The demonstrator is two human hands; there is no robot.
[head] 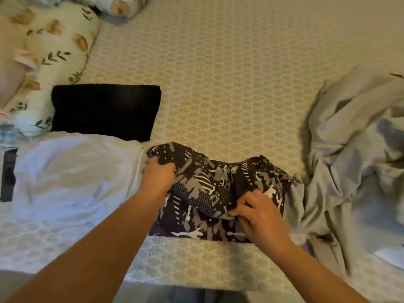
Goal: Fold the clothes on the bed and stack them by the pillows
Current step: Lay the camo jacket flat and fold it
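Cloth (pixel 209 186), patterned, light and limp, is gripped at its edges by left hand (pixel 158 178) and pinched by right hand (pixel 260 217); corners are judged best for holding.

Patterned garment (pixel 218 193) near bed's (pixel 229 73) front edge; folded garment (pixel 105 110) behind-left, beside pillows (pixel 54 51); crumpled sheet (pixel 354 171) right.

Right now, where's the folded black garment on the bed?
In the head view, the folded black garment lies flat at left on the patterned bedspread, right beside the floral pillow and just above the white garment.
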